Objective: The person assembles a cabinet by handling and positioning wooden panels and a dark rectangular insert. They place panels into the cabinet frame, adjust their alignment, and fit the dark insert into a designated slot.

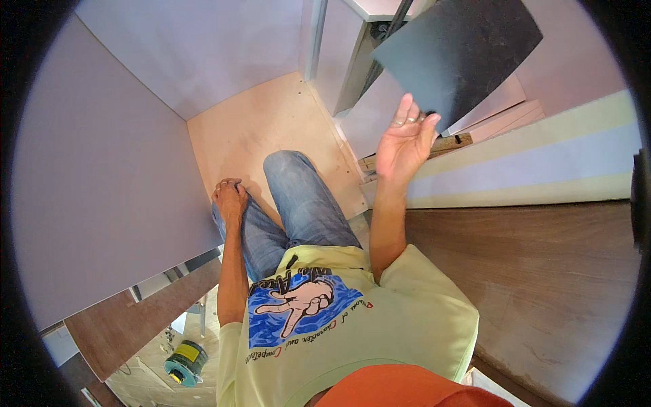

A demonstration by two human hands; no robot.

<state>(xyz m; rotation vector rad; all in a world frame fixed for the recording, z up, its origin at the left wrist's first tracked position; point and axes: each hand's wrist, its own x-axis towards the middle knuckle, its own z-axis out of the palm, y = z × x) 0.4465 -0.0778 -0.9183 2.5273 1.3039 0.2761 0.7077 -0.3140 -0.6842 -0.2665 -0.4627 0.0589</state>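
Observation:
My right hand is raised at the upper right with the palm toward me. Its thumb and fingers are closed at the lower corner of a flat dark grey sheet, which tilts up and away to the right. Part of the grip is hidden. My left hand rests on my left knee, fingers lying over the denim and holding nothing.
Pale panels rise on the left and ahead. Under my knees lies a light wooden board. A brown wood-grain panel is on the right. At the lower left lies a green cylinder with a yellow label.

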